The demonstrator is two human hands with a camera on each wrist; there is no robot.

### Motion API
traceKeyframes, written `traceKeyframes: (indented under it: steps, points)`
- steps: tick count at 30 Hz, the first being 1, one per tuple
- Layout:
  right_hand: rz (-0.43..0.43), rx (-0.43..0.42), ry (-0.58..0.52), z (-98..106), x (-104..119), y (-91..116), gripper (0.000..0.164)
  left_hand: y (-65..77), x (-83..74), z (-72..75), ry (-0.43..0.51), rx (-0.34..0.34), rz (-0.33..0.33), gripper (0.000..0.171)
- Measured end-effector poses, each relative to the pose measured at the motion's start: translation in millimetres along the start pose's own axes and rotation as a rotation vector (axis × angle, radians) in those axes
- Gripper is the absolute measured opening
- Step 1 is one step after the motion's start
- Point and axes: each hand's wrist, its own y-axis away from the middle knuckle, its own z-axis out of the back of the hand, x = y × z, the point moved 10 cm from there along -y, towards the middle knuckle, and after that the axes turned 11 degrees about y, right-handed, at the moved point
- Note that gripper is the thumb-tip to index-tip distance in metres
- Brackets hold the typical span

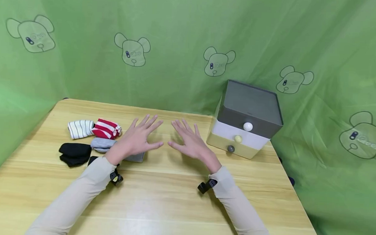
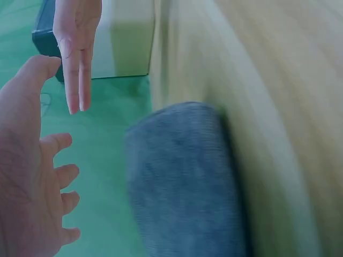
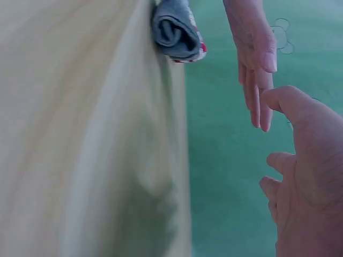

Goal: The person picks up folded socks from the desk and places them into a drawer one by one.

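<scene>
Both hands hover over the wooden table with fingers spread and hold nothing. The left hand [image 1: 137,138] is above the right side of a group of rolled socks and partly covers a grey one [image 1: 136,158], which looks blue-grey [image 2: 182,176] in the left wrist view. The right hand [image 1: 190,141] is left of a small drawer box [image 1: 250,102], apart from it. Left of the left hand lie a white striped roll [image 1: 81,129], a red and white striped roll [image 1: 106,128], a light grey roll [image 1: 102,144] and a black roll [image 1: 74,153]. Another black item is mostly hidden beneath the left wrist.
The drawer box stands at the table's back right, its dark, white and yellowish drawers stacked, with round knobs [image 1: 247,126] in front. A green curtain [image 1: 176,86] with bear-head prints hangs behind and beside the table [image 1: 160,206].
</scene>
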Motion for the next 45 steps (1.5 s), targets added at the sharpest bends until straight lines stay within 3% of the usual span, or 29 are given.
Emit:
traceKeyframes:
  steps: [4, 8, 12, 15, 18, 22, 25, 28, 32, 38, 45]
  points:
    - [0.011, -0.063, -0.011, 27.4, -3.0, 4.5, 0.080, -8.1, -14.9, 10.9, 0.008, -0.034, -0.035, 0.087]
    - [0.009, -0.154, -0.026, 70.7, -9.4, 14.1, 0.079, -21.6, -38.4, 23.8, 0.032, -0.074, -0.088, 0.088]
    - [-0.013, -0.277, -0.064, 123.0, -25.4, 29.9, 0.075, -40.4, -64.7, 33.9, 0.154, -0.107, -0.140, 0.088]
    - [-0.063, -0.383, -0.135, 161.1, -48.9, 47.4, 0.071, -58.2, -79.8, 38.2, 0.365, -0.126, -0.144, 0.086]
    - [-0.145, -0.483, -0.229, 192.3, -83.5, 70.9, 0.069, -77.7, -91.6, 37.9, 0.653, -0.130, -0.119, 0.081]
    - [-0.289, -0.552, -0.357, 215.5, -137.8, 105.4, 0.067, -102.3, -108.0, 30.0, 0.979, -0.105, -0.070, 0.075]
    - [-0.408, -0.558, -0.462, 219.9, -178.5, 129.1, 0.068, -117.6, -118.1, 20.6, 1.140, -0.070, 0.007, 0.067]
    - [-0.540, -0.530, -0.576, 215.1, -216.9, 151.1, 0.069, -129.3, -124.4, 9.6, 1.295, -0.026, 0.132, 0.058]
    - [-0.645, -0.442, -0.779, 199.7, -253.9, 172.0, 0.075, -142.0, -132.4, 0.2, 1.477, 0.020, 0.253, 0.053]
    - [-0.613, -0.270, -1.042, 176.8, -276.1, 179.8, 0.082, -158.8, -138.9, -7.7, 1.613, 0.031, 0.347, 0.049]
    - [-0.576, -0.207, -1.142, 163.7, -284.4, 177.9, 0.058, -173.4, -142.6, -21.8, 1.653, 0.024, 0.427, 0.046]
